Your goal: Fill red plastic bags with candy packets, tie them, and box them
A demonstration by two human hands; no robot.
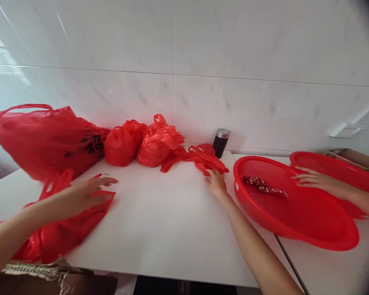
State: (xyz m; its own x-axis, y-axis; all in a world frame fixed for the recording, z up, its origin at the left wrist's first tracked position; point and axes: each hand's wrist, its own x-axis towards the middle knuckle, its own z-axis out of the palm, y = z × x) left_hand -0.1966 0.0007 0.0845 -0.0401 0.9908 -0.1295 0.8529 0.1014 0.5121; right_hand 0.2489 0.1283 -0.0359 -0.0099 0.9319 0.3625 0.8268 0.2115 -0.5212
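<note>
My left hand [90, 192] hovers over a crumpled red plastic bag [64, 233] at the left front edge of the table, its fingers stretched out and apart from each other. On the other side, my right hand [215, 182] has its fingertips closed on a flattened red plastic bag [207, 157] lying near the wall. Part of that grip is hidden by the hand itself. Just right of it is a red plastic basket [310, 209] with a few dark red wrapped packets [272, 190] inside.
A large red bag with a black character [49, 139] stands at the left, beside two filled, red bags [123, 145]. A black tumbler [220, 143] stands by the wall. Another person's hand [316, 180] reaches over the basket. A second red basket [332, 164] lies behind; a cardboard box [86, 282] sits below.
</note>
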